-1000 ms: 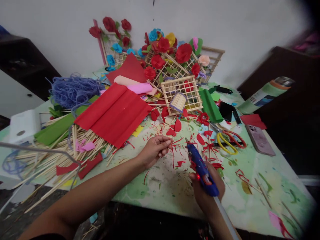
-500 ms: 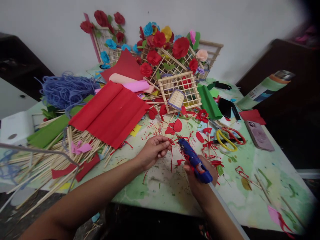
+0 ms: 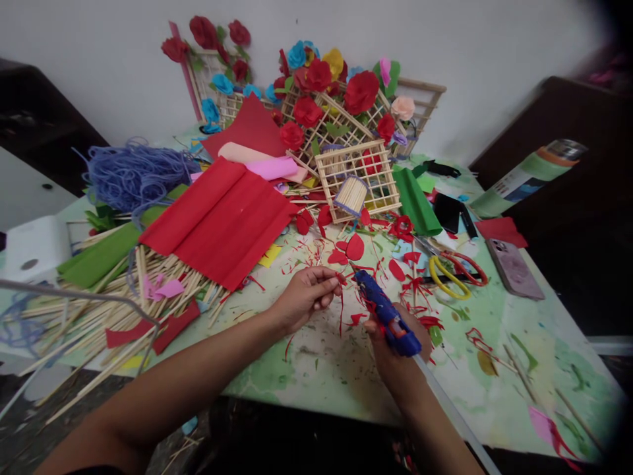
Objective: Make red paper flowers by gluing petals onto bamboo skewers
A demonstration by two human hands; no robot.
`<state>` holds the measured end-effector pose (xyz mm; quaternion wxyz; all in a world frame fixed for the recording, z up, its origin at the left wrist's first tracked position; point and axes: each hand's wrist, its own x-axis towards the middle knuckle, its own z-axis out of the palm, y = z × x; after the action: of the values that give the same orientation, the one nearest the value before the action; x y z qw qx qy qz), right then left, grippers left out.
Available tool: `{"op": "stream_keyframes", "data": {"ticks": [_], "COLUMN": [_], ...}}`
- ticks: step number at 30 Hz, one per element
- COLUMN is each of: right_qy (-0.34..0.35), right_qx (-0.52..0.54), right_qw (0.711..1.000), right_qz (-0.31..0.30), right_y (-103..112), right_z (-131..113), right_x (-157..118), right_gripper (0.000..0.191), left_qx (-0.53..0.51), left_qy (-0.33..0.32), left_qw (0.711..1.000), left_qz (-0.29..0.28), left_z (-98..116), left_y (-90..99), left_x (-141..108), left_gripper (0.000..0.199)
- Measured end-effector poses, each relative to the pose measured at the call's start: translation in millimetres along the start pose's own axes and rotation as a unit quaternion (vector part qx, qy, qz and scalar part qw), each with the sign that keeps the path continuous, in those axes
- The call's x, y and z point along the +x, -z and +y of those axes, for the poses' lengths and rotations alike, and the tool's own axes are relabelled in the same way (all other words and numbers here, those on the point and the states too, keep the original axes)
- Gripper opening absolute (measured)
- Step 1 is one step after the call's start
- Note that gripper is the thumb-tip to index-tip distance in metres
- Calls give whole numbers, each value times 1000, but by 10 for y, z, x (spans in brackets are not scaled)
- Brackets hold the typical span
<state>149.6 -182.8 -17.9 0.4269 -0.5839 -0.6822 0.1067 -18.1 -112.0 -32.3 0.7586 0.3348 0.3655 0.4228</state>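
Since the left end of the desk (image 3: 306,379) is buried in blue cord (image 3: 141,175), thin sticks (image 3: 198,280) and a big red sheet (image 3: 220,224), the action's squeezed into the middle. Left hand (image 3: 307,300) has its fingers pinched narrow on a small red piece (image 3: 341,280), probably paper, but it's too tiny to be sure. Just beyond lie loose red petals (image 3: 355,247), cut but not joined up, while the paper flowers (image 3: 362,92) on the lattices (image 3: 346,117) look done. I'd call this piece early on, gluing left to do. The glue gun (image 3: 386,311) sits in the right hand (image 3: 395,359), fingers wrapped round it, tip near the red piece. Scissors (image 3: 457,272) lie farther right, untouched.
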Motion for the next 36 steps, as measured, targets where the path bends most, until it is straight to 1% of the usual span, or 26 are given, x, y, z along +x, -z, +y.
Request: {"op": "stream_keyframes", "data": {"ticks": [6,14,17,21,24,36], "right_qy": [-8,-3,-7,-29,-33,-8], "right_qx": [-18,-26,-26,-32,-43,-48], "right_qw": [1000,999,1000,999,998,999], "right_qz": [-2,-23,-13,13,14,9], "right_y": [-4,15,1,-14,-15,-13], "right_z": [0,-18,-32,-57,-70,-56], "right_x": [20,28,27,31,31,20], "right_gripper": [24,25,26,28,29,32], "left_qx": [1,5,8,8,5,13], "left_qy": [0,-10,-11,-12,-13,-13], "left_qw": [1000,1000,1000,1000,1000,1000], "left_qz": [2,-3,-4,-9,-9,-3], "left_z": [4,-3,-2,-7,-11,1], "left_y": [-1,15,17,15,17,12], "left_x": [-6,8,9,2,2,6], "left_gripper": [25,24,24,24,24,25]}}
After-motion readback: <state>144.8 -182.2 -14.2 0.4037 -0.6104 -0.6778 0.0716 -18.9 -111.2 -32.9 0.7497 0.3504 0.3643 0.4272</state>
